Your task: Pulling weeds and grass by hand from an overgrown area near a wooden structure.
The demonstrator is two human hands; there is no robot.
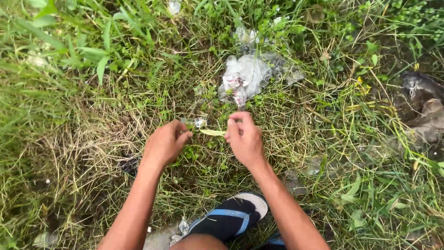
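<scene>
My left hand point(165, 142) and my right hand point(243, 137) reach down over weedy grass, fingers pinched. Between them runs a pale yellow-green strip, like a dry leaf blade point(212, 132); its right end is pinched in my right hand, and its left end meets my left fingertips. A small shiny scrap of wrapper point(199, 122) lies just beyond my left fingertips. A crumpled whitish plastic bag point(246, 76) lies on the grass a little farther out from my right hand.
My foot in a black sandal with a blue strap point(231, 217) stands below the hands. Dark crumpled litter point(423, 104) lies at the right edge. Tall green blades point(69, 41) fill the upper left; small litter scraps point(44, 239) sit at lower left.
</scene>
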